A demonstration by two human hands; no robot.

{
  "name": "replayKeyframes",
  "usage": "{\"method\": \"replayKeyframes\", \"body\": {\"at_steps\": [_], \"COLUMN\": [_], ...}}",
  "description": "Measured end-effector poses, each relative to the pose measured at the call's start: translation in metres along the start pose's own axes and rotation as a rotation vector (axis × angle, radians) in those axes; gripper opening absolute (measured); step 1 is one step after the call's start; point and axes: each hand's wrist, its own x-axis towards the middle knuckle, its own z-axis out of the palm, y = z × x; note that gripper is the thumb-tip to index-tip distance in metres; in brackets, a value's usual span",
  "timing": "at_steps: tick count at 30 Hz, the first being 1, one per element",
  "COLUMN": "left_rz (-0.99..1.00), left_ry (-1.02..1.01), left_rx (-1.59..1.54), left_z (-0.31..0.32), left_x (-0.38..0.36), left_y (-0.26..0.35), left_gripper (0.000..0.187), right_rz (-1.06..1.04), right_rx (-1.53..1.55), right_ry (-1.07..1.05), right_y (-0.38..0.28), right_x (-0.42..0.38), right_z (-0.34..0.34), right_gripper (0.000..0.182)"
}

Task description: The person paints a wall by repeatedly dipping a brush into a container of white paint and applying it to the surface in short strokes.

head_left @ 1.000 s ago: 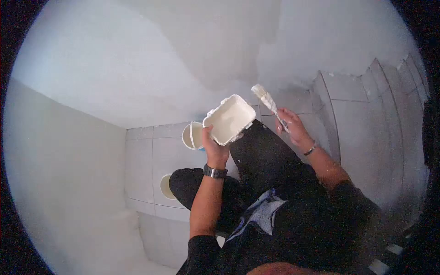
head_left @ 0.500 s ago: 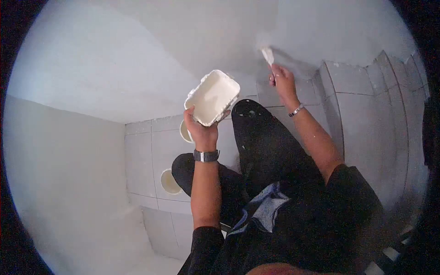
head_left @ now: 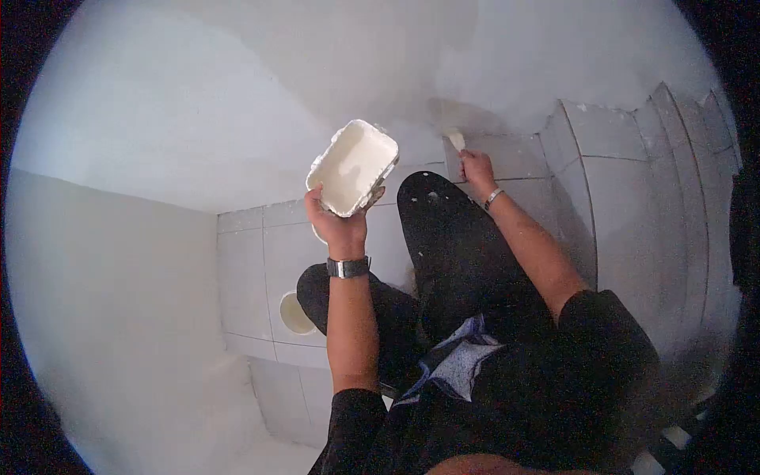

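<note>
My left hand (head_left: 340,224) is wrapped round the lower end of a rectangular tub (head_left: 352,168), which has white paint-like material inside and crusted along its rim. In my right hand (head_left: 477,171) is the handle of a brush (head_left: 455,139) with pale, whitish bristles. The brush tip is low at the wall (head_left: 380,71), near where it meets the tiled floor; whether it touches cannot be told. A darker patch shows on the wall just above the brush.
Tiled steps (head_left: 613,134) rise at the right. On the tiled floor (head_left: 241,277), a round bucket (head_left: 297,313) stands beside my bent knee, and another round rim is mostly hidden behind my left hand. A second wall (head_left: 119,269) is at the left.
My right hand has moved down the wall with the brush, towards the floor edge. My left hand and the tub have shifted slightly left.
</note>
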Motion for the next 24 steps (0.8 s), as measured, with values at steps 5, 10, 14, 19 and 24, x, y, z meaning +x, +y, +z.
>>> {"method": "replayKeyframes", "body": {"at_steps": [5, 10, 14, 19, 24], "left_rz": [-0.018, -0.023, -0.041, -0.041, -0.024], "left_ry": [-0.020, -0.039, 0.005, 0.009, 0.014], "left_rx": [0.062, 0.057, 0.043, 0.006, -0.027], "left_z": [-0.004, -0.005, -0.002, -0.002, 0.005], "left_x": [0.000, -0.002, -0.005, -0.004, -0.004], "left_y": [-0.001, 0.000, 0.000, -0.003, -0.004], "left_gripper": [0.064, 0.065, 0.064, 0.062, 0.063], "right_rz": [-0.270, -0.608, -0.462, -0.150, 0.175], "right_rx": [0.178, 0.125, -0.152, -0.056, 0.190], "right_ry": [-0.074, 0.059, 0.125, 0.043, -0.090], "right_y": [-0.116, -0.123, -0.058, 0.005, -0.012], "right_x": [-0.058, -0.082, -0.038, -0.002, 0.000], "right_z": [0.001, 0.008, 0.017, 0.016, 0.006], "right_gripper": [0.033, 0.030, 0.028, 0.024, 0.026]}}
